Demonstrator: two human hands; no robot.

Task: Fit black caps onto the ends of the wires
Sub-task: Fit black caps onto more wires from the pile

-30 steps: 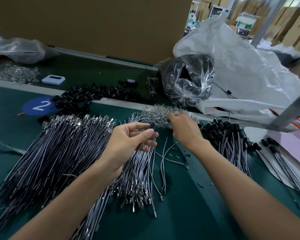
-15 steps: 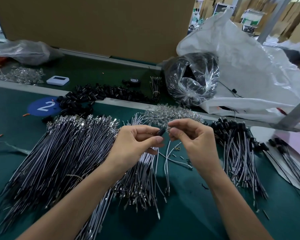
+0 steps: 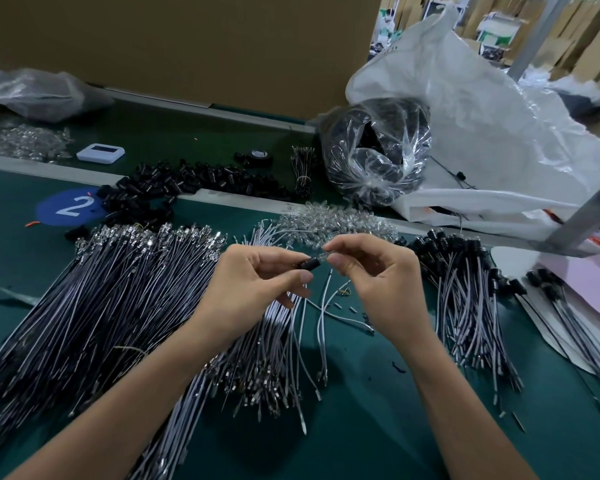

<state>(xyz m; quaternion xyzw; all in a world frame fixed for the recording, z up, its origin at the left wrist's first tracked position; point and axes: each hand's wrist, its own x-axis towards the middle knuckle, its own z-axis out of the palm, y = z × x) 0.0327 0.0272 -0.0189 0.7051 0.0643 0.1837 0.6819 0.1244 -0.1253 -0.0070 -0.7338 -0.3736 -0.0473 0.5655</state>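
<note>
Here, both forearms reach forward, the hands raised and meeting above the green mat [image 3: 361, 427]. The left hand [image 3: 257, 282] pinches a black cap [image 3: 308, 264] between thumb and forefinger. The right hand [image 3: 381, 282] pinches the end of a wire [image 3: 321, 317] (its tail hanging free) just beside the cap. Uncapped wires [image 3: 101, 299] lie left, capped wires [image 3: 465, 289] right, and a cardboard wall [image 3: 187, 46] stands behind.

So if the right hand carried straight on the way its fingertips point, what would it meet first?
Most likely the black cap pinched in the left hand, just ahead of the wire the right hand pinches, though one view can't confirm depth.
</note>
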